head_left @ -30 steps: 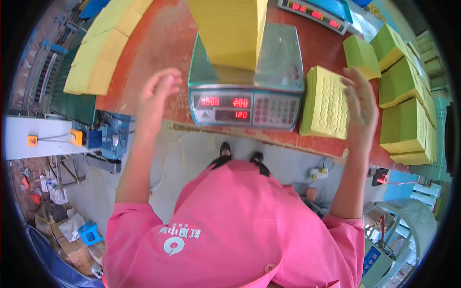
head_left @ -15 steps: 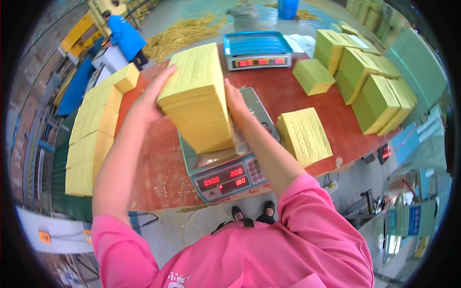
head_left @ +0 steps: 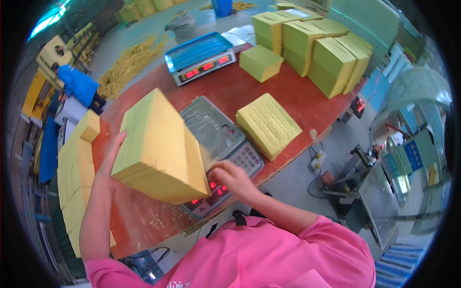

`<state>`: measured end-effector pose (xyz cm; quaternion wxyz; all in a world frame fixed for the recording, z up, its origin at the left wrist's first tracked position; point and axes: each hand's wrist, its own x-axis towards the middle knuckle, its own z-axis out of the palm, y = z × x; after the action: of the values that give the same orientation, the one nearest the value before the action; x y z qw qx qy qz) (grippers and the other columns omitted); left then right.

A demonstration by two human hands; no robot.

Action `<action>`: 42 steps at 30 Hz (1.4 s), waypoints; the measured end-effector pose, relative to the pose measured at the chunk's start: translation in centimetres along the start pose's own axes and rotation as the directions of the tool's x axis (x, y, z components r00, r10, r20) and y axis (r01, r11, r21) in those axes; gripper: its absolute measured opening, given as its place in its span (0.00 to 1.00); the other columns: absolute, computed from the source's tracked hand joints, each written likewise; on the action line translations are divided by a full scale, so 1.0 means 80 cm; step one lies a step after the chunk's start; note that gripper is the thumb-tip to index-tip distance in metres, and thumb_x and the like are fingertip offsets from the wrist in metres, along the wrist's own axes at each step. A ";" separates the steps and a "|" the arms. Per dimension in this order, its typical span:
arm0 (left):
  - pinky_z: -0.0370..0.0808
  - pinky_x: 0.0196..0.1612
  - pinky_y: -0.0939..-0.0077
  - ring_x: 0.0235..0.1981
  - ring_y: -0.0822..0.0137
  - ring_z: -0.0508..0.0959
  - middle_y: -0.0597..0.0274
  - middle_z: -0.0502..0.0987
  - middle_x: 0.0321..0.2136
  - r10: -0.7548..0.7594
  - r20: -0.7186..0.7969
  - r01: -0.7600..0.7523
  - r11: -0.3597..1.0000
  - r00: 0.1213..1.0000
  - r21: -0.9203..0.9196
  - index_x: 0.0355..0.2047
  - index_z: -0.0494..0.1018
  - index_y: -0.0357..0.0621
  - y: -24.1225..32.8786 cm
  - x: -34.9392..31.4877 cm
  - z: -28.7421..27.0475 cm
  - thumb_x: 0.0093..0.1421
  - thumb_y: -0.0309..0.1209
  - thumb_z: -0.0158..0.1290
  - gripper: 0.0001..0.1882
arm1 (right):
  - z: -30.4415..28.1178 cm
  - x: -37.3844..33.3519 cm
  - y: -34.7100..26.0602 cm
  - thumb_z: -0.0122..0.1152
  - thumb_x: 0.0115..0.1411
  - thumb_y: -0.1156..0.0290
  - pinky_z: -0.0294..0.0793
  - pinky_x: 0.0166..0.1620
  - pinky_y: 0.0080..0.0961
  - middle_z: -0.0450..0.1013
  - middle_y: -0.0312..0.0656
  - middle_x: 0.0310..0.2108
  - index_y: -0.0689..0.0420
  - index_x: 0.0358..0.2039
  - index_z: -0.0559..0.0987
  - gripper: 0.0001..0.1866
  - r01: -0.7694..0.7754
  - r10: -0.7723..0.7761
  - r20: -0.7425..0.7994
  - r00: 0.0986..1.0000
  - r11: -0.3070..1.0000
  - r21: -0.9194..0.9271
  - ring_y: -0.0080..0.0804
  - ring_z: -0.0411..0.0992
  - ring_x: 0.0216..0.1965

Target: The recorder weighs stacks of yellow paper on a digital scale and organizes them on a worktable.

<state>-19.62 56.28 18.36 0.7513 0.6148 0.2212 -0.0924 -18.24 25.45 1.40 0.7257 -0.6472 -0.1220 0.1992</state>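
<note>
A tall stack of yellow paper sheets [head_left: 161, 149] is tilted above the left front of a digital scale [head_left: 209, 122]. My left hand [head_left: 111, 156] grips its left side, fingers partly hidden behind it. At the stack's lower right edge is my right hand [head_left: 233, 178], its fingers curled against the paper, over the scale's lit red display. The scale's clear-covered pan shows beyond the stack. Right of the scale lies a shorter stack of yellow sheets [head_left: 269, 126] with rows of curved marks pressed into its top.
The red table [head_left: 307, 103] bears a second scale [head_left: 201, 57] with a blue tray, a low yellow block [head_left: 260, 62] and tall paper stacks [head_left: 331, 65] at the far right. More stacks [head_left: 77, 177] line the left. A person in blue [head_left: 77, 86] stands beyond.
The tall stack has gone from upright over the scale pan to tilted, left and nearer me. My right hand has moved down to its lower edge. The view has turned rightward.
</note>
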 end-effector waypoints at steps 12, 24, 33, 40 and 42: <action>0.74 0.55 0.70 0.50 0.64 0.77 0.59 0.76 0.49 0.254 -0.194 -0.271 0.960 0.947 -0.067 0.60 0.65 0.42 -0.049 -0.029 0.026 0.66 0.44 0.48 0.27 | -0.027 0.001 -0.045 0.58 0.64 0.54 0.72 0.37 0.20 0.74 0.34 0.36 0.59 0.46 0.74 0.21 -0.447 0.310 0.343 0.886 0.766 0.461 0.21 0.72 0.35; 0.76 0.47 0.71 0.47 0.66 0.77 0.57 0.74 0.49 0.661 -0.020 -0.650 0.743 0.750 0.158 0.60 0.64 0.40 0.023 0.085 0.407 0.67 0.46 0.45 0.28 | -0.376 0.036 -0.183 0.52 0.68 0.61 0.70 0.47 0.19 0.75 0.36 0.44 0.63 0.53 0.73 0.20 0.084 -0.067 -0.077 0.995 0.963 0.256 0.19 0.71 0.44; 0.69 0.59 0.66 0.54 0.64 0.75 0.56 0.72 0.56 -0.029 0.396 0.069 0.994 0.918 -0.088 0.60 0.64 0.40 -0.068 0.280 0.570 0.64 0.54 0.46 0.34 | -0.575 0.096 -0.025 0.46 0.70 0.56 0.72 0.44 0.23 0.76 0.37 0.45 0.57 0.54 0.74 0.21 -0.340 0.386 -0.209 0.898 0.913 0.225 0.25 0.74 0.44; 0.66 0.60 0.58 0.60 0.62 0.69 0.58 0.69 0.60 -0.112 0.465 0.044 0.987 0.878 0.154 0.65 0.59 0.48 -0.055 0.314 0.608 0.63 0.59 0.44 0.38 | -0.629 0.110 -0.011 0.47 0.67 0.69 0.70 0.50 0.28 0.77 0.50 0.43 0.66 0.50 0.76 0.18 -0.078 -0.058 -0.380 0.923 0.939 -0.334 0.35 0.74 0.46; 0.68 0.57 0.52 0.60 0.58 0.68 0.56 0.67 0.61 -0.078 0.510 -0.083 0.955 0.857 0.286 0.66 0.59 0.49 -0.046 0.315 0.610 0.62 0.63 0.43 0.41 | -0.618 0.094 -0.021 0.47 0.67 0.70 0.70 0.50 0.28 0.77 0.49 0.43 0.67 0.51 0.76 0.17 -0.128 0.009 -0.401 0.916 0.954 -0.272 0.34 0.73 0.46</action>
<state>11.84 11.70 11.03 0.6819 0.6737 -0.0052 -0.2847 10.19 -15.39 -4.11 0.6239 -0.7781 0.0219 0.0697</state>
